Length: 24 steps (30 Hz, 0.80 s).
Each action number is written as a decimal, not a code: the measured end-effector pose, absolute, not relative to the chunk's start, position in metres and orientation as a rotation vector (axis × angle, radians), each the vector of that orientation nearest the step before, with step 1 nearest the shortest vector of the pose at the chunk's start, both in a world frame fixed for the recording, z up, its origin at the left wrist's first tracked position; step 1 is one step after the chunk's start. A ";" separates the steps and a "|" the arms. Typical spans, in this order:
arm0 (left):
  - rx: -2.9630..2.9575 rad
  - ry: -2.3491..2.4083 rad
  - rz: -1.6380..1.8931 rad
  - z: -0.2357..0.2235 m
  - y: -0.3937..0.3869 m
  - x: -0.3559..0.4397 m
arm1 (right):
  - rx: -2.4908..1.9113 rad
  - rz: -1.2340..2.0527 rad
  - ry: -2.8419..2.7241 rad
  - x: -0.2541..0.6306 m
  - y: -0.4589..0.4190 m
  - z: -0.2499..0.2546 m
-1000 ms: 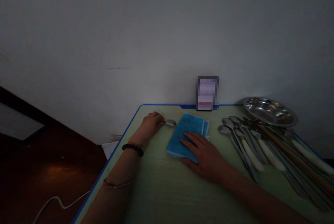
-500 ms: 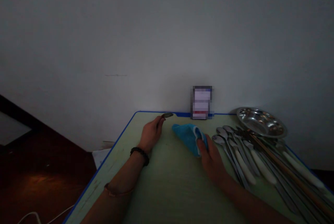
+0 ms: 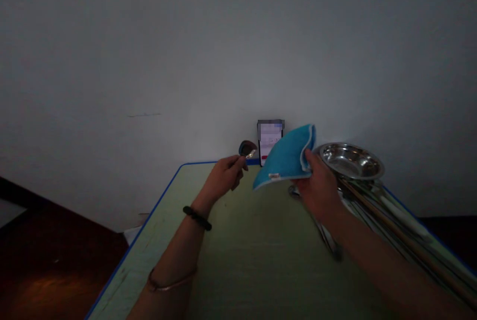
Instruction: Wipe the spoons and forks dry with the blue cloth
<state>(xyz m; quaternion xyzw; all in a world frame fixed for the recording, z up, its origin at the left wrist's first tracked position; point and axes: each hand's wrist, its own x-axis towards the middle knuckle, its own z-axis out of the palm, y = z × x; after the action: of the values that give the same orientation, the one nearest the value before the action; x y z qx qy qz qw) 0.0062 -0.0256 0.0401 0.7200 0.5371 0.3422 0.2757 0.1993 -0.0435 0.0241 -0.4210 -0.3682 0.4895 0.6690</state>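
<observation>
Near the far edge of the table, my left hand is closed on a metal spoon. The shiny bowl of the spoon shows above my fingertips; its handle is mostly hidden in the hand. My right hand grips a blue cloth with white edging, raised above the table and apart from the spoon. The cloth fans out to the left from between thumb and fingers. Under my right hand and forearm lie metal spoons, partly covered from sight.
A pale green table with blue edging stands against a grey wall. A phone leans upright there, partly behind the cloth. At the back right sits a shiny metal bowl. Chopsticks and more cutlery lie along the right side.
My right hand has lifted the cloth up and it has spread out. My left hand has moved slightly right, and the spoon's bowl is now turned up. The view has shifted a little.
</observation>
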 end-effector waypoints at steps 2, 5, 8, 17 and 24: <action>1.903 1.348 0.793 0.066 -0.028 0.012 | -0.908 1.134 -0.710 0.216 -0.035 0.042; 1.746 1.198 0.639 0.090 -0.037 0.017 | -0.886 1.228 -0.736 0.232 -0.036 0.064; 1.696 1.162 0.564 0.093 -0.048 0.020 | -0.947 1.239 -0.949 0.232 -0.047 0.075; 1.769 1.267 0.367 0.086 -0.061 0.013 | -0.804 1.561 -1.272 0.195 -0.065 0.072; 1.864 1.148 0.445 0.079 -0.060 0.016 | -1.008 1.462 -1.173 0.188 -0.057 0.057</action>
<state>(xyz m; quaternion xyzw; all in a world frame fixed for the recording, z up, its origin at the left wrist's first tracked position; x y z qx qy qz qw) 0.0164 -0.0600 0.0791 0.7501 0.4617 0.1792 0.4383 0.1881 -0.0570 0.0567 -0.4141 -0.4820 0.6006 0.4852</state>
